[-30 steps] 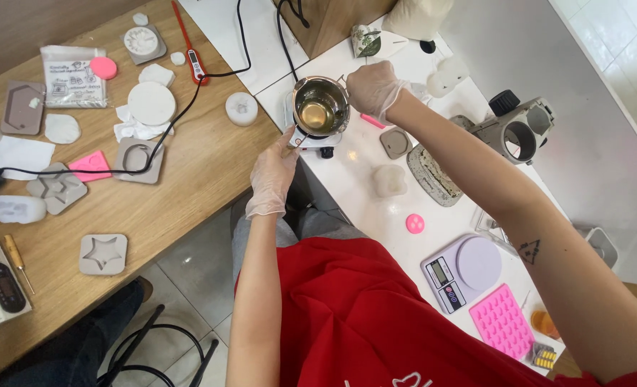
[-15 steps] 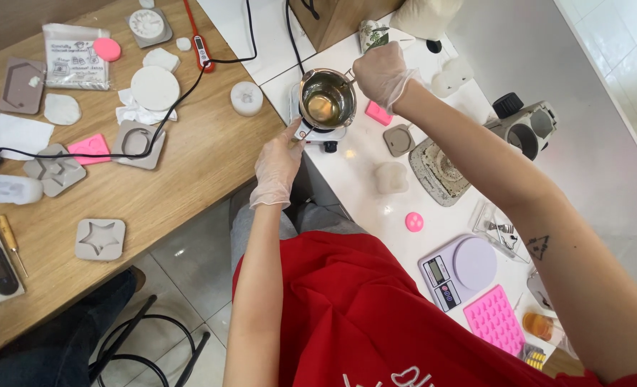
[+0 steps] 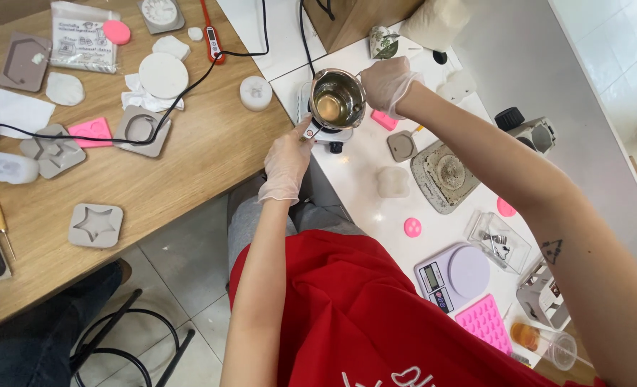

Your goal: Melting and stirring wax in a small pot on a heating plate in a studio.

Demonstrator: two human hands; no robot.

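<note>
Your hands met at the pot near the top centre of the frame. The pot sat on a small white hotplate at the edge of the white tabletop. Your right hand was closed on the pot's handle at its right rim. Your left hand lay just below and left of the pot, fingertips touching the hotplate's front corner by a small red mark; whether they pinched anything could not be told.

The pot was round, shiny metal, with clear amber liquid inside. Both hands wore thin, translucent gloves, wrinkled at the wrists. A black cord snaked over the wooden tabletop at the left, past grey moulds, one with a star-shaped hollow. A lilac scale and a pink mould lay at lower right.

Your right arm stretched long across the frame from the lower right, elbow nearly straight. Your left forearm rose from the bottom centre, wrist slightly bent.
</note>
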